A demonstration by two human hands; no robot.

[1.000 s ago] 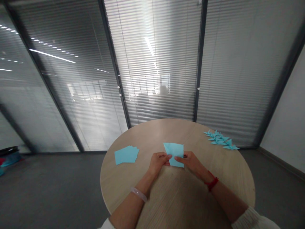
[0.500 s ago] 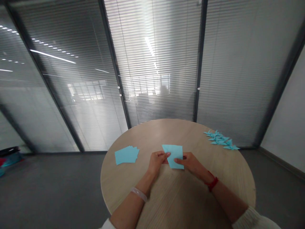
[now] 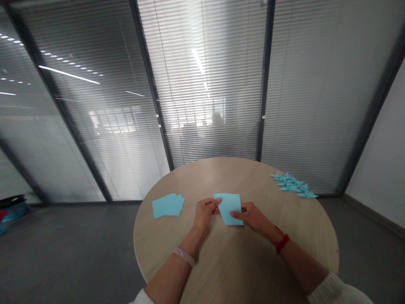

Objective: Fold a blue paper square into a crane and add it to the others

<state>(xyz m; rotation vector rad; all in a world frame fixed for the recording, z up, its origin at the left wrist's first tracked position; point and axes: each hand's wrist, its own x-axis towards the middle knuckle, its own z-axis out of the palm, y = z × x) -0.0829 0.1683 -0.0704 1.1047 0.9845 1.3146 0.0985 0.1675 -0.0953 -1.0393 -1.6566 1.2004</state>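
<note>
A light blue sheet of paper [image 3: 230,207] is held up between my two hands over the middle of the table. My left hand [image 3: 205,211] pinches its upper left edge between thumb and fingers. On the right edge, my right hand [image 3: 251,216] grips the sheet, thumb in front and fingers behind. The paper's left side slants inward toward the bottom. Left of my hands, a loose stack of blue paper sheets [image 3: 167,205] lies fanned on the table. At the far right lie several folded blue paper cranes [image 3: 292,185], heaped close together.
The round wooden table [image 3: 202,175] has its far edge close to a glass partition with blinds [image 3: 215,139]. A white wall [image 3: 384,169] stands at the right. On the floor at far left is a dark-rimmed container [image 3: 14,207], partly out of view.
My left hand has shifted slightly left and up along the sheet's edge toward its upper left corner. The sheet has moved a little left; my right hand keeps its grip.
</note>
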